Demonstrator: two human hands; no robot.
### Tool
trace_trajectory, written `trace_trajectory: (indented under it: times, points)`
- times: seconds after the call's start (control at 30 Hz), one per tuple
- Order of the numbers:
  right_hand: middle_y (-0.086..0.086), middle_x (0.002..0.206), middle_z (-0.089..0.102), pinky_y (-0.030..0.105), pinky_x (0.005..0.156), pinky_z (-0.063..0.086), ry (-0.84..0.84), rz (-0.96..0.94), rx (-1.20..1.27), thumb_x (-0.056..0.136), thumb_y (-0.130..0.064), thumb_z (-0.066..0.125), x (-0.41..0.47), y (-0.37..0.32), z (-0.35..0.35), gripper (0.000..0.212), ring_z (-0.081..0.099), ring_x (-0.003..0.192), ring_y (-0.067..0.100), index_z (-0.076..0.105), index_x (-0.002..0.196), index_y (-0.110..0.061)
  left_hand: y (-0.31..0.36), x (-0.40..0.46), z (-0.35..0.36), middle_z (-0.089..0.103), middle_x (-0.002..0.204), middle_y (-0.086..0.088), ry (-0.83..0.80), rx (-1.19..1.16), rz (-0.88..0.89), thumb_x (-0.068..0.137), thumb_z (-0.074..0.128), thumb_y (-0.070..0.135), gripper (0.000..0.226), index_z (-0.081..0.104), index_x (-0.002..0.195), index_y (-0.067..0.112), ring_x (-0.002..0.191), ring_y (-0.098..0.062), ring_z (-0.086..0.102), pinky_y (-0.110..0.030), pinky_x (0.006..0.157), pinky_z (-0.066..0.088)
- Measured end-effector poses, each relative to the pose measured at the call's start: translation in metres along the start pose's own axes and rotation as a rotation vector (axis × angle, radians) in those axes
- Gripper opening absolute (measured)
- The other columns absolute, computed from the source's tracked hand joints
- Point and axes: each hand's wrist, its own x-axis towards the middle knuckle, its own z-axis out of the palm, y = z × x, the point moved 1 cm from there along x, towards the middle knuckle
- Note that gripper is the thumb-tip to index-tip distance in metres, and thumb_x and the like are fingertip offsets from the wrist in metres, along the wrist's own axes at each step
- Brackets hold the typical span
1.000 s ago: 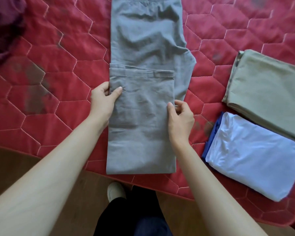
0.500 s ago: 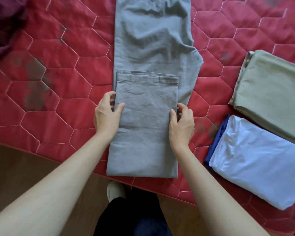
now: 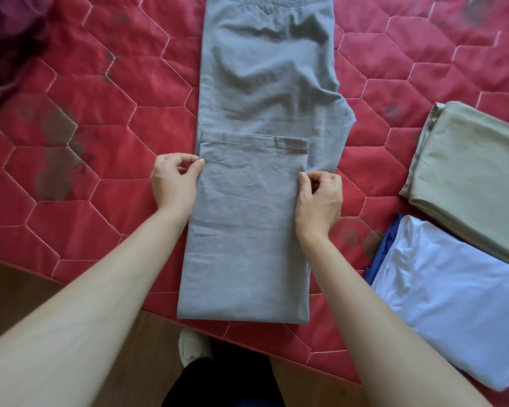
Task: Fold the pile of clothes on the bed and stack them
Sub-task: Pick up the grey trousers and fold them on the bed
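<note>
Grey trousers [image 3: 265, 83] lie lengthwise on the red quilted bed [image 3: 100, 136], their legs folded up so the hem sits across the middle. My left hand [image 3: 174, 180] is at the left edge of the folded part [image 3: 247, 236], fingers curled, thumb tip on the cloth edge in a pinch. At the right edge my right hand [image 3: 319, 198] does the same, thumb and curled fingers pinching the edge. The fold's near end reaches the edge of the bed.
A folded olive garment [image 3: 470, 171] and a folded white garment [image 3: 453, 298] over a blue one [image 3: 384, 245] lie at the right. A dark maroon garment [image 3: 6, 42] is bunched at the far left. Wooden floor [image 3: 18, 292] and my shoe [image 3: 191, 348] show below the bed edge.
Both hands have slid a little up the edges toward the hem. Their fingers have come out from under the cloth and curled beside it. The trousers lie flat as before.
</note>
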Motion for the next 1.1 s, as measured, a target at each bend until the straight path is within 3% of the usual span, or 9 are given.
trace_trajectory:
  times: [0.13, 0.27, 0.37, 0.43, 0.53, 0.8, 0.9, 1.0, 1.1]
  points:
    - [0.005, 0.106, 0.057, 0.035, 0.079, 0.045, 0.026, -0.046, -0.097, 0.091, -0.025, 0.063, -0.001, -0.001, 0.003, 0.015, 0.053, 0.098, 0.022, 0.063, 0.094, -0.01, -0.002, -0.001, 0.006, 0.056, 0.111, 0.0, 0.025, 0.139, 0.016, 0.086, 0.067, 0.027, 0.005, 0.068, 0.089, 0.023, 0.098, -0.022, 0.058, -0.03, 0.087, 0.044]
    - [0.014, 0.134, 0.053, 0.042, 0.099, 0.042, 0.084, -0.461, -0.325, 0.085, -0.017, 0.062, -0.009, -0.007, 0.012, 0.039, 0.049, 0.123, 0.03, 0.058, 0.123, -0.009, 0.0, -0.022, 0.005, 0.055, 0.119, -0.011, 0.166, 0.311, 0.392, 0.088, 0.056, 0.013, 0.025, 0.06, 0.112, 0.009, 0.108, -0.027, 0.052, -0.031, 0.095, 0.035]
    - [0.015, 0.148, 0.044, 0.051, 0.112, 0.029, -0.069, -0.702, -0.413, 0.089, -0.019, 0.051, -0.025, -0.014, 0.033, 0.047, 0.037, 0.139, 0.03, 0.053, 0.135, -0.011, -0.011, -0.045, 0.017, 0.052, 0.137, -0.014, -0.045, 0.441, 0.749, 0.092, 0.047, 0.012, 0.039, 0.054, 0.129, 0.005, 0.13, -0.029, 0.045, -0.043, 0.111, 0.028]
    - [0.013, 0.152, 0.039, 0.055, 0.114, 0.025, -0.184, -0.757, -0.496, 0.093, -0.025, 0.043, -0.037, -0.012, 0.047, 0.049, 0.032, 0.143, 0.029, 0.049, 0.141, -0.016, -0.023, -0.053, 0.029, 0.041, 0.149, -0.013, -0.214, 0.622, 0.851, 0.095, 0.039, 0.021, 0.049, 0.044, 0.141, 0.008, 0.141, -0.029, 0.033, -0.048, 0.116, 0.017]
    - [0.01, 0.157, 0.031, 0.05, 0.117, 0.019, -0.225, -0.744, -0.614, 0.098, -0.037, 0.032, -0.028, -0.001, 0.056, 0.053, 0.026, 0.146, 0.027, 0.037, 0.148, -0.022, -0.03, -0.042, 0.041, 0.025, 0.157, -0.013, -0.284, 0.819, 0.808, 0.098, 0.028, 0.034, 0.056, 0.03, 0.15, 0.013, 0.146, -0.029, 0.022, -0.05, 0.116, 0.009]
    - [0.01, 0.162, 0.012, 0.048, 0.119, 0.0, -0.273, -0.592, -0.688, 0.1, -0.043, 0.021, -0.009, -0.008, 0.048, 0.059, 0.008, 0.15, 0.025, 0.019, 0.154, -0.022, -0.005, -0.018, 0.042, -0.003, 0.162, -0.009, -0.372, 0.899, 0.654, 0.102, 0.022, 0.043, 0.058, 0.01, 0.155, 0.023, 0.149, -0.023, -0.004, -0.048, 0.117, -0.007]
    - [0.012, 0.161, 0.015, 0.05, 0.12, 0.0, -0.28, -0.492, -0.644, 0.099, -0.03, 0.03, -0.041, -0.011, 0.029, 0.057, 0.006, 0.15, 0.027, 0.02, 0.154, -0.019, -0.003, -0.05, 0.019, 0.013, 0.161, -0.013, -0.309, 0.785, 0.629, 0.101, 0.02, 0.041, 0.058, 0.026, 0.151, 0.013, 0.149, -0.027, 0.008, -0.049, 0.118, 0.0]
    - [0.013, 0.156, 0.031, 0.05, 0.12, 0.009, -0.209, -0.474, -0.504, 0.096, -0.025, 0.029, -0.106, -0.004, 0.001, 0.054, 0.018, 0.148, 0.029, 0.038, 0.148, -0.015, -0.019, -0.116, -0.015, 0.028, 0.156, -0.014, -0.228, 0.65, 0.676, 0.1, 0.023, 0.035, 0.055, 0.038, 0.146, 0.008, 0.147, -0.029, 0.018, -0.049, 0.117, 0.008]
    - [0.014, 0.152, 0.039, 0.05, 0.119, 0.015, -0.2, -0.518, -0.483, 0.095, -0.023, 0.033, -0.17, 0.02, -0.016, 0.05, 0.026, 0.146, 0.029, 0.047, 0.142, -0.011, -0.054, -0.175, -0.039, 0.03, 0.155, -0.014, -0.273, 0.679, 0.729, 0.1, 0.026, 0.031, 0.053, 0.04, 0.145, 0.007, 0.146, -0.03, 0.021, -0.051, 0.118, 0.013]
